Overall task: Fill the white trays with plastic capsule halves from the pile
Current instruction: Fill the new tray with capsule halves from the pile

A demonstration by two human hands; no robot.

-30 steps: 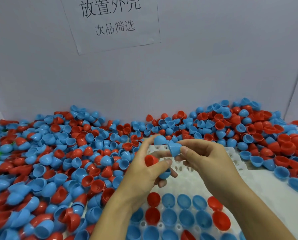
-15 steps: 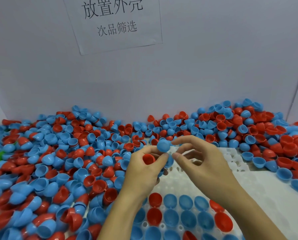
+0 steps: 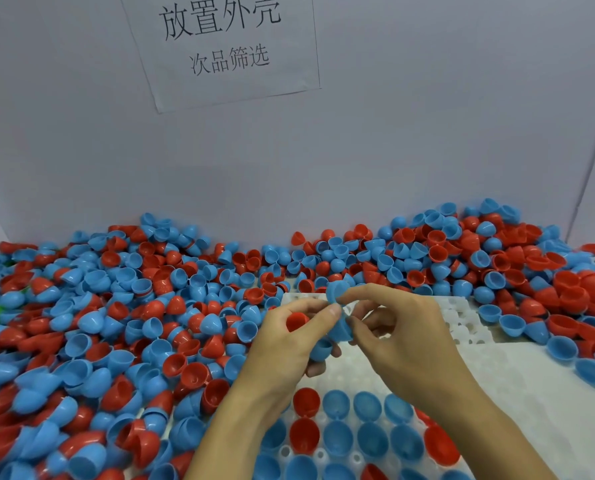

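Both hands clamp light, stiff, slippery capsule halves: left hand (image 3: pixel 289 344) several (red, blue), right hand (image 3: pixel 403 334) pinching the blue half (image 3: pixel 335 292) by its rim.

Both forearms reached up from the bottom edge, and the hands met. The left hand (image 3: pixel 289 344) curled its fingers round held pieces; the right hand (image 3: pixel 400 341) pinched with thumb and forefinger.
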